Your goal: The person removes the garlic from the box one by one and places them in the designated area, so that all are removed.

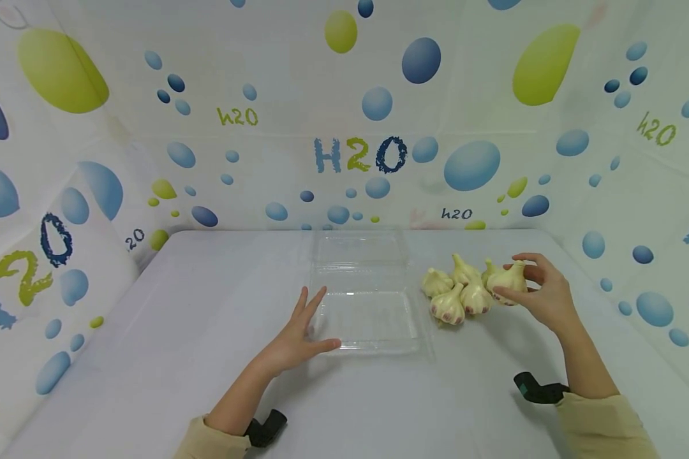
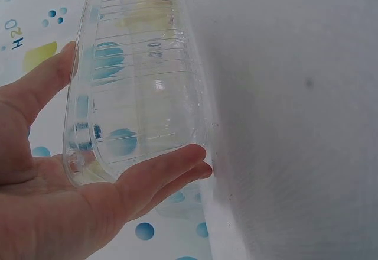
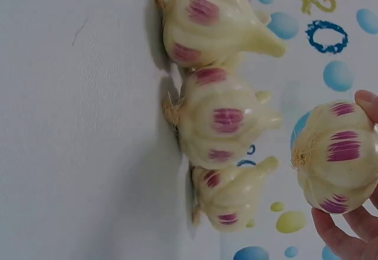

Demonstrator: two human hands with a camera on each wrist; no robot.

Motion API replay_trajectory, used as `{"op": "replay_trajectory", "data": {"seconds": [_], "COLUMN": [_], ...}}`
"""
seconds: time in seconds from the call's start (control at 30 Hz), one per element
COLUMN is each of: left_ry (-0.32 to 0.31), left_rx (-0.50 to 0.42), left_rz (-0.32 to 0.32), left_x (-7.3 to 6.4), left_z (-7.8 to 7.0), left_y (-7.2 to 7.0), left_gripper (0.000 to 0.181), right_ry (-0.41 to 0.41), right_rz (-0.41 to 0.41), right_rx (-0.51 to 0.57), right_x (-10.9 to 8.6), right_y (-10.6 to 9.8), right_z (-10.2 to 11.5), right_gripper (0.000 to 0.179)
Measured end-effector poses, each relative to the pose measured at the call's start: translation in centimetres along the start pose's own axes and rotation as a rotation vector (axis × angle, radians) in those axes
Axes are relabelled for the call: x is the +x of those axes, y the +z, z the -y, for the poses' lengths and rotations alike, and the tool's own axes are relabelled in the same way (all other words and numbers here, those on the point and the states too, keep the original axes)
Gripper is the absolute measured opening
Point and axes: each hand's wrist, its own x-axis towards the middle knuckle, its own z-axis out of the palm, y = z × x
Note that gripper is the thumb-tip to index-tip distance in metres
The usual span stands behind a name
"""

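A clear plastic clamshell box (image 1: 379,347) lies unfolded on the table, its lid (image 1: 358,245) spread toward the back. My left hand (image 1: 289,344) is at the box's left side, thumb and fingers spread wide and straight; the left wrist view has the fingertips right at the box wall (image 2: 142,94). In my right hand (image 1: 551,299) a garlic bulb (image 1: 508,282) is pinched between thumb and fingers. Seen from the right wrist, this bulb (image 3: 339,159), cream with purple streaks and a rooty base, is raised apart from the others.
Several more garlic bulbs (image 1: 449,306) sit bunched to the right of the box. The white table (image 1: 218,306) ends at a wall sheet (image 1: 287,159) printed with blue and green drops. A black wrist device (image 1: 540,389) is worn on each arm.
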Motion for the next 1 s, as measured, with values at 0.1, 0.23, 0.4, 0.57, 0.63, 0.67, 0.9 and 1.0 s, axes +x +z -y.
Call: {"op": "replay_trajectory", "data": {"seconds": [0.1, 0.23, 0.4, 0.57, 0.63, 0.67, 0.9, 1.0], "left_ry": [-0.002, -0.001, 0.002, 0.002, 0.003, 0.003, 0.010, 0.014], "left_rx": [-0.002, -0.003, 0.003, 0.002, 0.003, 0.004, 0.015, 0.014], "left_rz": [0.000, 0.002, 0.001, -0.002, -0.001, -0.001, 0.000, 0.001], "left_x": [0.0, 0.0, 0.0, 0.0, 0.0, 0.0, 0.0, -0.1], "left_z": [0.0, 0.0, 0.0, 0.0, 0.0, 0.0, -0.2, -0.3], "left_y": [0.0, 0.0, 0.0, 0.0, 0.0, 0.0, 0.0, 0.0], "left_gripper": [0.094, 0.094, 0.094, 0.094, 0.094, 0.094, 0.093, 0.094], "right_ry": [0.024, 0.052, 0.080, 0.106, 0.125, 0.138, 0.185, 0.183], "right_rz": [0.000, 0.011, 0.029, 0.060, 0.074, 0.082, 0.115, 0.132], "right_rx": [-0.009, -0.032, -0.066, -0.064, -0.065, -0.067, -0.086, -0.114], "right_x": [0.1, 0.1, 0.1, 0.2, 0.3, 0.2, 0.5, 0.5], "right_y": [-0.5, -0.7, -0.7, -0.6, -0.5, -0.4, 0.0, 0.1], "right_z": [-0.6, -1.5, -2.3, -2.7, -2.9, -3.0, -3.8, -4.0], "right_gripper": [0.057, 0.059, 0.062, 0.065, 0.067, 0.068, 0.071, 0.068]}}
